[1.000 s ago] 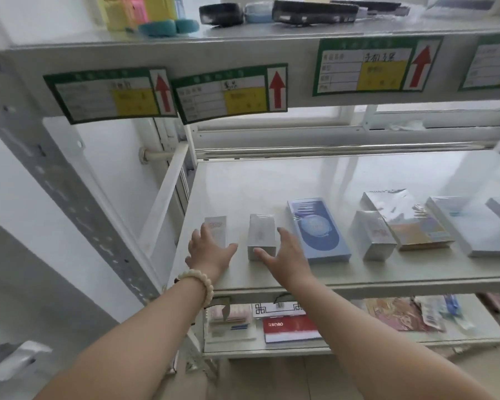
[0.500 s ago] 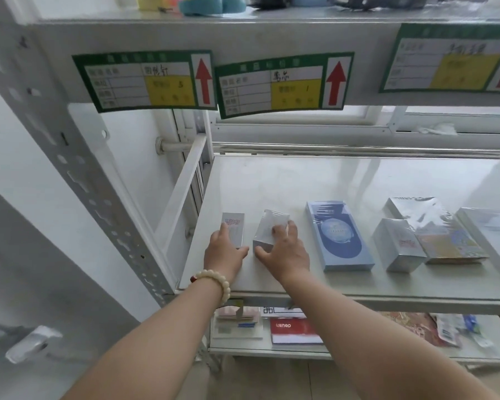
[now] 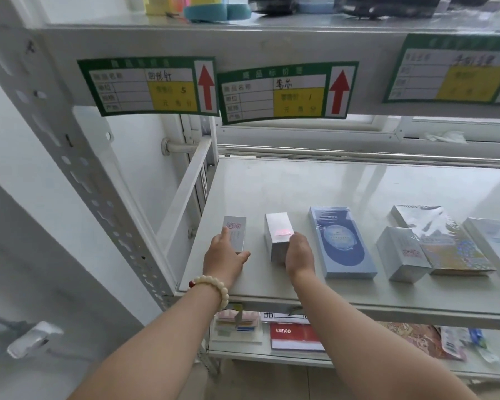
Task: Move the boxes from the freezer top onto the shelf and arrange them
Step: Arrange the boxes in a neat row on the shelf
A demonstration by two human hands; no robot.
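Observation:
On the middle shelf (image 3: 300, 186) a row of boxes lies near the front edge. My left hand (image 3: 224, 259) holds the near end of a slim white box (image 3: 236, 230), index finger along its left side and thumb at its near end. My right hand (image 3: 299, 254) grips the near right corner of a silver box (image 3: 277, 232) with a pink seal, fingers curled over its top. Both boxes lie flat and point straight back. To their right lie a flat blue box (image 3: 341, 241), a small silver box (image 3: 401, 255), a foil-wrapped box (image 3: 442, 241) and a white box (image 3: 497, 243).
The upper shelf's front lip with green price labels (image 3: 286, 92) hangs just above. A perforated white post (image 3: 98, 197) slants at the left. The lower shelf holds a red pack (image 3: 295, 336) and stationery. A white handle (image 3: 32, 339) shows at lower left.
The silver box, tilted half a second ago, now lies straight. My right hand slid from its top to its near right corner. My left hand stayed at the slim white box.

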